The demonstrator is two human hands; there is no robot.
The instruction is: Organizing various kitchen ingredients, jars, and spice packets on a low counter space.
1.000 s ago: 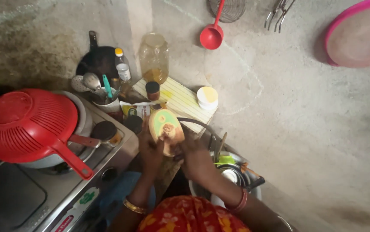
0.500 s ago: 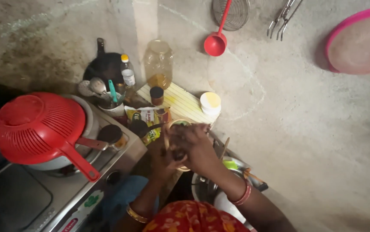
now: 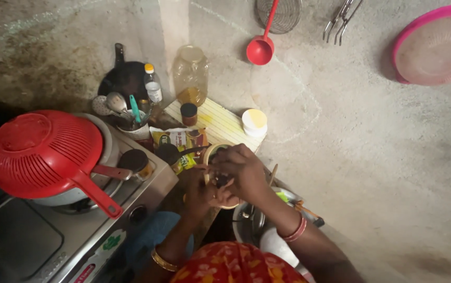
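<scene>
Both hands are meeting over a small round container [image 3: 220, 175] with a pale rim, low in the middle of the scene, just right of the stove [image 3: 78, 230]. The left hand [image 3: 198, 191] is cupping the container from the near left side, fingers curled against its wall. The right hand [image 3: 243, 170] is lying over the top, fingers bent and pressing down on the opening; whether they are pinching anything inside is hidden by the hand itself.

Just beyond the container a yellow printed packet [image 3: 181, 144] is lying beside a dark-lidded jar [image 3: 137, 161]. Farther back a small brown spice jar [image 3: 188, 113] is standing on a yellow striped board [image 3: 217, 123], with a white tub with a yellow lid [image 3: 254, 123] at the board's right end. A large clear jar [image 3: 190, 76] holding amber liquid and a small bottle [image 3: 152, 89] are standing against the far wall.

To the left a red colander [image 3: 44, 152] is sitting upside down over a pot on the stove. A red ladle [image 3: 261, 47] is hanging on the wall, and a pink basket [image 3: 437, 47] is showing at the far right. Steel vessels [image 3: 257, 215] are sitting just under the right forearm.
</scene>
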